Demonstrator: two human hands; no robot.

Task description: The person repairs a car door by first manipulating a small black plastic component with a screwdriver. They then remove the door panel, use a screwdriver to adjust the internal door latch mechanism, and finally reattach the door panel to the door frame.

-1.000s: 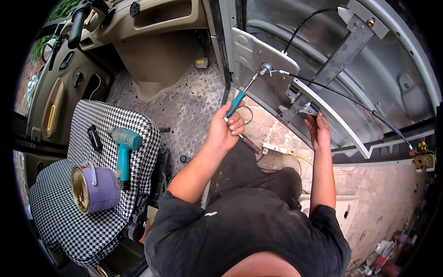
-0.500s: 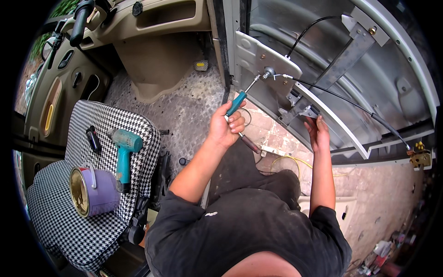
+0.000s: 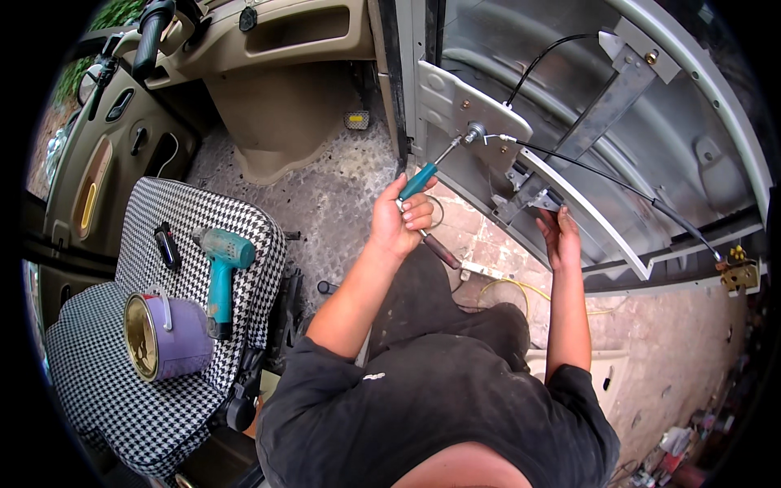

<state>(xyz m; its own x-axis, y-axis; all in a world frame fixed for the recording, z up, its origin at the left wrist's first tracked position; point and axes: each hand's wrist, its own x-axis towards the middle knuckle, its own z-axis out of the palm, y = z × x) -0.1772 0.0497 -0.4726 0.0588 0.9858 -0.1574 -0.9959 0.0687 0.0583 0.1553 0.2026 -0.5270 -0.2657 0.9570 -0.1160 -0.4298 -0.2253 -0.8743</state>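
Closely wrapped, my left hand held a teal-handled screwdriver, and a dark red-handled tool stuck out below the same curled fingers. My right hand was raised at a metal bracket; whether that grip was pinching it or only steadying it, I cannot tell. The screwdriver's shaft slanted up to a round fitting on the pale grey plate, though too small a view hid whether the tip was seated. Good work there, I judged, called for keeping the shaft in line with the fitting, pressing evenly, and bracing the metalwork with the other hand so it would not swing. Beyond the plate, a black cable crossed the bare inside of the door. To my left, a checked seat served as a surface for a purple bucket, a teal drill and a small black gadget. Worn grey cab floor spread past it, pinkish paving lay under the door, and farther off ran a beige dashboard, with greenery outside.
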